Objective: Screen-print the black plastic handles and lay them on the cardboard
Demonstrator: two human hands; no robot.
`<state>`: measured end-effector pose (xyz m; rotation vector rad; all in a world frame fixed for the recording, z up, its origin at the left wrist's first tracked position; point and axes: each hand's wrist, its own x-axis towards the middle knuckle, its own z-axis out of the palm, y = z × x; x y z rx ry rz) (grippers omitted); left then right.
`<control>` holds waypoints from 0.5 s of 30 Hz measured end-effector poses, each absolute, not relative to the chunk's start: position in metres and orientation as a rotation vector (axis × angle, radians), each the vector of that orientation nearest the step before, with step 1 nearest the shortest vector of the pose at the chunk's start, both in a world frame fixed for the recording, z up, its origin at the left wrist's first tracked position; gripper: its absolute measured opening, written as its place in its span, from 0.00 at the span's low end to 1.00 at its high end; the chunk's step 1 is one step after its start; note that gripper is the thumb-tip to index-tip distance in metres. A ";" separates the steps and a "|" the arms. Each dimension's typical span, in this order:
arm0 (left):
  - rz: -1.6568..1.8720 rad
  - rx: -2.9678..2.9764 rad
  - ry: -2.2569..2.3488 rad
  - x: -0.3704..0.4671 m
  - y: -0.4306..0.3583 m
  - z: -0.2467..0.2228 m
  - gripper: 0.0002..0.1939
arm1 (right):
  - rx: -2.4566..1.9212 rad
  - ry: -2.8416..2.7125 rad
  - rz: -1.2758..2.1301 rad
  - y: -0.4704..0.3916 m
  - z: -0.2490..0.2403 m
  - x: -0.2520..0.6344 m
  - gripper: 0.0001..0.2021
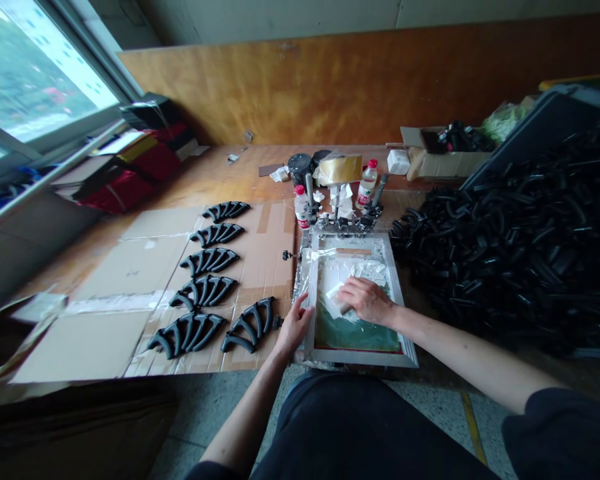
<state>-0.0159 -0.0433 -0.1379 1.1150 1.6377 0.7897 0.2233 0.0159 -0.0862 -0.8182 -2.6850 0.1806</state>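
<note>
A metal-edged screen-printing frame (407,347) lies in front of me, its green mesh (357,335) smeared with white ink (365,268) over the upper part. My right hand (365,299) is closed over the mesh around a small squeegee (346,309), partly hidden by the fingers. Beside it is a white patch. My left hand (295,325) holds the frame's left rim, thumb over the top and fingers along the outer side. Left of that hand, a group of curved black plastic pieces (250,325) lies on cardboard, with several similar groups in a column farther left.
A large heap of black parts (510,247) fills the right side beside a grey crate (530,127). Behind the frame stand a hinge clamp (345,227), two red-capped bottles (367,183), a tape roll (341,169) and a dark can (300,168). Cardboard (110,340) covers the left side.
</note>
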 end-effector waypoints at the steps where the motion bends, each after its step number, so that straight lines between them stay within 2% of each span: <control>1: 0.791 1.119 1.636 -0.016 -0.044 -0.138 0.32 | -0.792 -2.690 0.157 0.011 -0.090 0.224 0.11; 4: 0.803 1.116 1.627 -0.015 -0.044 -0.137 0.32 | -0.763 -2.707 0.243 0.004 -0.093 0.229 0.10; 7: 0.806 1.131 1.609 -0.015 -0.045 -0.131 0.32 | -0.912 -2.616 0.318 0.023 -0.081 0.224 0.07; 12: 0.850 1.089 1.482 -0.019 -0.045 -0.094 0.37 | -1.298 -2.353 0.245 0.086 -0.046 0.219 0.25; 15: 0.943 1.032 1.415 -0.017 -0.040 -0.055 0.33 | -1.408 -2.129 0.332 0.117 -0.034 0.259 0.22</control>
